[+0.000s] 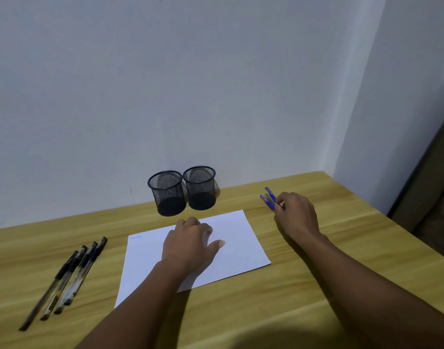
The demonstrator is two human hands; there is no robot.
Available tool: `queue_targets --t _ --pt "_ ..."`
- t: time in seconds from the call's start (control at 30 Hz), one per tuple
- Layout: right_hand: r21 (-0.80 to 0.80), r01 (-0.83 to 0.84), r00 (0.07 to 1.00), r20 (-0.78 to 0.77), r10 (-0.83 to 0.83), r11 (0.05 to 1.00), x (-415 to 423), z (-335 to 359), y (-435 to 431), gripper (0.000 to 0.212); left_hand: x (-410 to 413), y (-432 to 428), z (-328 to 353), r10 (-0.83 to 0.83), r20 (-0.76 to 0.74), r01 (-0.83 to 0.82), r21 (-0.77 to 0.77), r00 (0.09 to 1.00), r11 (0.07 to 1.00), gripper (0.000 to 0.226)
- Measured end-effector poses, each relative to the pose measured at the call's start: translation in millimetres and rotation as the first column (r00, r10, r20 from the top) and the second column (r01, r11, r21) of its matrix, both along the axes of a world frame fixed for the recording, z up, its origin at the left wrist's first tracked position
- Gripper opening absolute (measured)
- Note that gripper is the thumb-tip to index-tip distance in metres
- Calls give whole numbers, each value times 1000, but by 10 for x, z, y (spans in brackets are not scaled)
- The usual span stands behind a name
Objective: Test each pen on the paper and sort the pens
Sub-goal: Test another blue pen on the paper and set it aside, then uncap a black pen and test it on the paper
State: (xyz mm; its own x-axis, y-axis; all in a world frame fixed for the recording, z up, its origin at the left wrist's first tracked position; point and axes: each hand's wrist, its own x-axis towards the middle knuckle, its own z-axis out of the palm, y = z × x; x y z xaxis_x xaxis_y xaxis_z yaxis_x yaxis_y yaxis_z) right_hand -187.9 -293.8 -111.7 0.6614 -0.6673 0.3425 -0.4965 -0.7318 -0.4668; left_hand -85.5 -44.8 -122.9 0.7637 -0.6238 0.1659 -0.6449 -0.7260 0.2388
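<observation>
A white sheet of paper (243, 238) lies in the middle of the wooden table, with small blue marks near its top left corner. My left hand (190, 245) rests flat on the paper with relaxed fingers. My right hand (296, 212) is at the right, its fingertips curled onto two blue-capped pens (268, 197) that lie on the table; most of their length is hidden under the hand. Several black-capped pens (69, 275) lie side by side at the left. Two black mesh pen cups (168, 190) (200, 187) stand behind the paper and hold nothing.
The wooden table (241, 311) meets a white wall at the back. Its right edge runs diagonally past my right forearm, with a dark floor area beyond.
</observation>
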Motion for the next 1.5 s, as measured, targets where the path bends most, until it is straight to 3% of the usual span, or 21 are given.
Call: queue_targets --t 0.2,0.5,0.67,0.83,0.97,1.17,1.27,1.5 --pt "109 63 995 -81 -54 992 -58 -29 -100 13 -2 -5 -5 6 -13 -6 -11 1000 1000 56" --pt "170 82 995 -74 -71 982 -44 -52 -96 19 -23 -1 -6 5 -17 -5 -21 1000 1000 54" --pt "129 98 995 -16 -97 987 -19 124 19 20 -38 46 15 -6 -47 2 -84 999 996 54" --pt "171 -102 991 103 85 980 405 516 514 20 28 344 173 37 3 -36 -179 999 983 45" --pt "256 -337 941 125 315 906 872 614 1433 19 233 950 272 165 35 -155 -200 986 967 35" --pt "341 -572 794 4 608 746 1235 232 2820 14 468 2026 266 411 -23 -404 -242 912 882 29" --pt "359 -607 748 -42 662 709 1266 73 3230 11 551 2361 188 428 -62 -429 -244 902 870 31" --pt "261 -636 726 -114 678 726 1366 -4 3429 15 637 2462 74 372 -82 -381 -242 924 892 27"
